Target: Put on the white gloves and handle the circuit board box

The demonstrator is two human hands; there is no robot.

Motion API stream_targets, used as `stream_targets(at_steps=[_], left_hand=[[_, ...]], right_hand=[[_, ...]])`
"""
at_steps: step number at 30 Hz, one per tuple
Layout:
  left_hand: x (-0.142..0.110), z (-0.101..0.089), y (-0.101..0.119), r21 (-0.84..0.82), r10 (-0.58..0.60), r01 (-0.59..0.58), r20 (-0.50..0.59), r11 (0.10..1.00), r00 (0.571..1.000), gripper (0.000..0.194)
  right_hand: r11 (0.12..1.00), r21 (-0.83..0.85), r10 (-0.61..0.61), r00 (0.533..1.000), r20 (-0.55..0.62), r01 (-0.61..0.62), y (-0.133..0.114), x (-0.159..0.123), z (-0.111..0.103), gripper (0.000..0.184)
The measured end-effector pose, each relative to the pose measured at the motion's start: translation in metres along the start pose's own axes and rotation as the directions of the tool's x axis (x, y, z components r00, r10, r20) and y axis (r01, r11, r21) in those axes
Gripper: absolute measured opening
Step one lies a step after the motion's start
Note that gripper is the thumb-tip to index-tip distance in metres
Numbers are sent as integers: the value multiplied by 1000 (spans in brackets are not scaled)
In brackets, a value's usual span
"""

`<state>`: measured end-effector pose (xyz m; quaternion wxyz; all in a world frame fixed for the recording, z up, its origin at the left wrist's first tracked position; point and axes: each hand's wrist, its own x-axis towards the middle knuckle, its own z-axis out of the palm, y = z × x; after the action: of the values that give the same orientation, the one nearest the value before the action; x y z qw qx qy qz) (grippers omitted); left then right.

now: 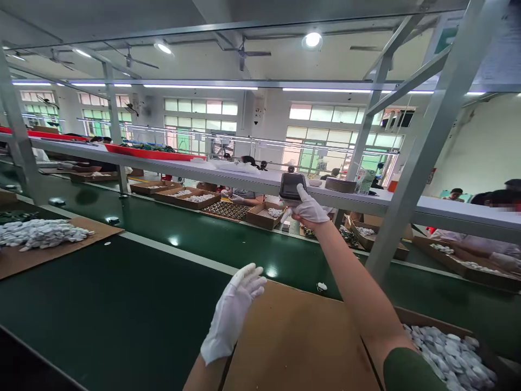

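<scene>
My right hand (pixel 310 207), in a white glove, reaches far forward to the white shelf. It grips a dark, squarish device with a flat face (pixel 291 184) by its near right side, at the shelf's front edge. What the device is I cannot make out. My left hand (pixel 238 304), also gloved in white, hovers with fingers stretched out near the edge of the brown cardboard sheet (pixel 301 336). Nothing is in it. A small white round piece (pixel 321 287) lies on the green conveyor belt (pixel 211 239) beyond the cardboard.
White pieces are heaped on cardboard (pixel 44 233) at left and in a box (pixel 451 353) at lower right. A metal post (pixel 423 130) rises right of my arm. Across the belt, below the long shelf (pixel 244 176), stand boxes (pixel 264 215) and a co-worker's gloved hand (pixel 236 200).
</scene>
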<state>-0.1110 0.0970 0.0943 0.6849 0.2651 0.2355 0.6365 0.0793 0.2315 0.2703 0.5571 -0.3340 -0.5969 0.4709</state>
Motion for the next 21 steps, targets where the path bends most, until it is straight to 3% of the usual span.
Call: stream_targets(at_steps=[4, 7, 10, 14, 18, 19, 21], left_hand=[[33, 38, 28, -198, -69, 96, 142, 975, 988, 65], [40, 52, 27, -257, -136, 189, 213, 948, 968, 75], [30, 50, 10, -331, -205, 298, 290, 895, 935, 78], [4, 42, -19, -378, -234, 378, 375, 845, 897, 54], [-14, 45, -30, -355, -259, 407, 396, 841, 881, 48], [-18, 48, -30, -351, -255, 403, 398, 845, 881, 50], [-23, 54, -29, -328, -250, 392, 399, 859, 882, 54]], right_hand=[[990, 59, 110, 971, 210, -125, 35, -97, 11, 90], [943, 207, 162, 903, 397, -261, 77, -170, 20, 88], [917, 237, 175, 860, 479, -319, 114, -220, 26, 83], [973, 48, 167, 836, 522, -224, 134, -249, 25, 82], [974, -197, 214, 752, 624, -113, 119, -262, 1, 72], [946, -320, 243, 761, 602, -49, 113, -267, -7, 71], [830, -553, 213, 875, 436, 74, 103, -280, -23, 69]])
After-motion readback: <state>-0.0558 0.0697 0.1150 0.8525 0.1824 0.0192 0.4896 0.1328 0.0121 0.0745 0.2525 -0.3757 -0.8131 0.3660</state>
